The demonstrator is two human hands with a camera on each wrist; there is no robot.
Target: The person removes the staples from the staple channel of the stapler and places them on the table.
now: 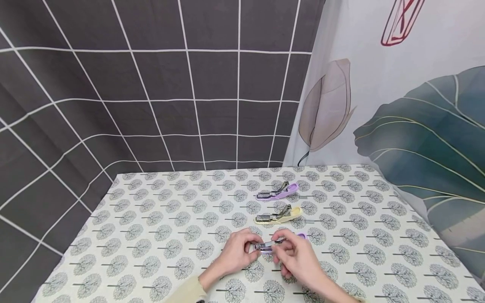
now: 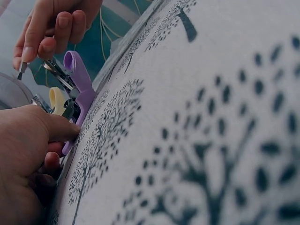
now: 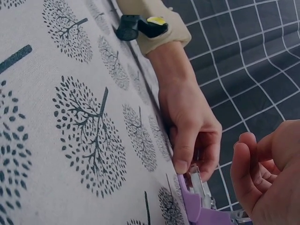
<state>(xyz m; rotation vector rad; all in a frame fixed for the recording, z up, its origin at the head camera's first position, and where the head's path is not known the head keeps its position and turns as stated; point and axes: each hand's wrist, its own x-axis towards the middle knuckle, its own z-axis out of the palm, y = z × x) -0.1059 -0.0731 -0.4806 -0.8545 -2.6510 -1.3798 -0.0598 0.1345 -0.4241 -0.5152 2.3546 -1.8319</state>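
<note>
A purple stapler (image 1: 302, 237) with metal parts lies opened on the cloth between both hands. My left hand (image 1: 235, 251) grips its near-left metal end between thumb and fingers. The right hand (image 1: 297, 256) is over the other part, thumb and index finger pinching a small grey metal strip (image 2: 22, 69), like a row of staples. In the left wrist view, the purple loop-shaped end (image 2: 74, 63) stands beyond the left thumb. The right wrist view shows the left thumb and fingers at the stapler's purple body (image 3: 191, 201).
Behind the hands lie an opened yellow stapler (image 1: 291, 215) and, farther back, another opened purple stapler (image 1: 286, 193). Small grey strips (image 1: 309, 221) rest beside them. The tree-print cloth (image 1: 170, 231) covers the table, with a dark checked curtain (image 1: 212, 75) at the back.
</note>
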